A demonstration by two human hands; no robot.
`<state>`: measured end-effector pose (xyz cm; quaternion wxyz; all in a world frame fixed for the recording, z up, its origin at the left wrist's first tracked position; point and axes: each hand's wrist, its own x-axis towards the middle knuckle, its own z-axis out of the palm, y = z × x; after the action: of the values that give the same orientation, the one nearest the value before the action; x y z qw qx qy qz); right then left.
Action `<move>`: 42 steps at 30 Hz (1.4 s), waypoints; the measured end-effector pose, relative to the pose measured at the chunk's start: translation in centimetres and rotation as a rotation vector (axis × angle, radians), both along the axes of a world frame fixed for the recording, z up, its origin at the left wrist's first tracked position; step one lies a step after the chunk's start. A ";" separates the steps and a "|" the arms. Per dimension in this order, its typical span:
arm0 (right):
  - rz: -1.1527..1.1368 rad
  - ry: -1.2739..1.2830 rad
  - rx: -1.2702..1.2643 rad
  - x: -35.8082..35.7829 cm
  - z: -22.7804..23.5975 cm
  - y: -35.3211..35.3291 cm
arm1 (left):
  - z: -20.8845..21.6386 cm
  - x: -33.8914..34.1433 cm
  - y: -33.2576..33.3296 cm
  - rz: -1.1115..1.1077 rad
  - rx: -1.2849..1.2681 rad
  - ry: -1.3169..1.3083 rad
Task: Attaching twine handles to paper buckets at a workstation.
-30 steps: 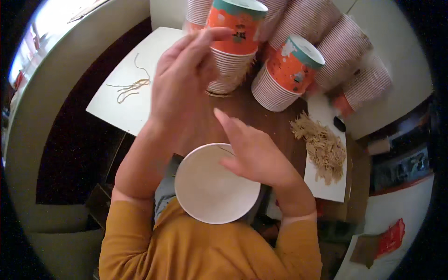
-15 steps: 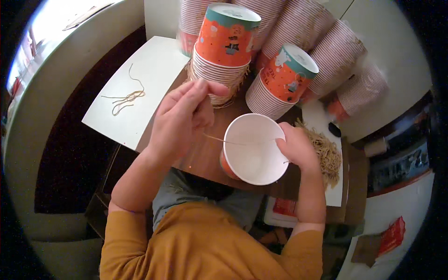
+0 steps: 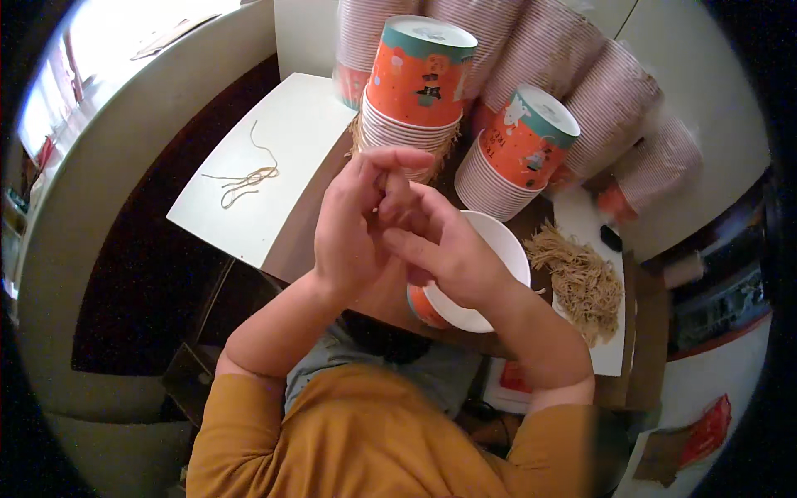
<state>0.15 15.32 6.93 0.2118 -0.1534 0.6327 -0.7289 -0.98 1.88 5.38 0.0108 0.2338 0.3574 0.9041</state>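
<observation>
My left hand (image 3: 349, 220) and my right hand (image 3: 448, 249) meet in front of my body, fingers curled in and pressed together. Whatever they pinch is hidden among the fingers. Just behind and below my right hand stands a paper bucket (image 3: 508, 257), open end up, white inside and orange outside. Part of its mouth is covered by that hand and forearm. Beyond my hands rises a tall stack of upside-down paper buckets (image 3: 419, 83), orange with a green band. A shorter matching stack (image 3: 531, 137) leans to its right.
Loose strings (image 3: 249, 178) lie on the white board (image 3: 224, 220) at left. A heap of tan strings (image 3: 585, 286) sits at right, near a small black object (image 3: 611, 239). Several plastic-wrapped bucket stacks (image 3: 544, 50) line the back. The brown tabletop (image 3: 290, 241) runs under my hands.
My right hand has left the bucket's rim and come over to meet my left hand. The string that stretched from the left hand across the bucket no longer shows. The view has shifted slightly.
</observation>
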 end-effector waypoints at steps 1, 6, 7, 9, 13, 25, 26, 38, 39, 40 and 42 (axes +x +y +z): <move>0.001 -0.002 0.000 -0.1 -0.7 0.1 | -0.3 0.3 0.1 -0.002 0.019 0.008; -0.248 0.327 0.562 0.3 -1.2 1.8 | -2.9 0.3 0.5 -0.004 0.061 -0.007; -0.243 0.320 0.566 0.3 -1.4 2.2 | -3.2 0.3 0.4 -0.002 0.065 -0.015; -0.231 0.550 0.580 0.4 -1.8 3.2 | -3.7 0.2 0.6 -0.028 0.155 -0.107; -0.172 0.404 0.619 1.0 -0.7 5.2 | -4.3 1.0 -1.0 0.226 -0.314 -0.014; 0.010 0.043 0.199 1.8 0.0 7.2 | -3.2 3.0 -1.2 -0.005 -0.991 0.362; 0.011 0.047 0.200 1.9 0.1 7.1 | -3.4 3.2 -1.1 -0.002 -0.990 0.365; 0.002 0.171 0.400 2.9 0.6 7.6 | -2.6 3.9 -1.2 0.166 -1.025 0.392; 0.057 0.223 0.531 3.1 1.1 7.6 | -2.0 4.0 -1.2 0.153 -1.031 0.396; 0.111 0.275 0.661 3.4 1.2 7.5 | -1.3 4.1 -1.3 0.142 -1.079 0.418; -0.038 0.592 0.439 3.9 -1.0 7.3 | -0.9 4.4 -1.0 0.117 -1.137 0.460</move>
<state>4.00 22.61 5.90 0.0337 -0.2969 0.8105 -0.5037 3.42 0.84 4.44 0.0068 0.3605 0.7891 0.4973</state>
